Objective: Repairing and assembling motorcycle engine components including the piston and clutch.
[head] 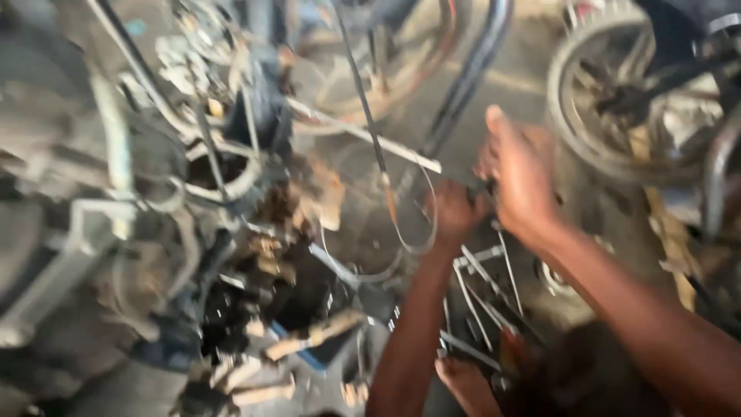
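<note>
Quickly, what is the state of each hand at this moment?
Left hand: closed in a fist around something dark and thin; blur hides what it is.
Right hand: fingers curled over the same spot, thumb up; whether it grips cannot be told.

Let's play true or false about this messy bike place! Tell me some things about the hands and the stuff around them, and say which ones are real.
1. Both hands are close together near the middle of the picture. True: the left hand and the right hand nearly touch.
2. A wheel stands at the top right. True: a spoked wheel is there.
3. The hands wear thick gloves. False: they are bare.
4. A bare foot shows at the bottom. True: the foot is below the arms.
5. The picture is sharp. False: it is blurred.
</note>
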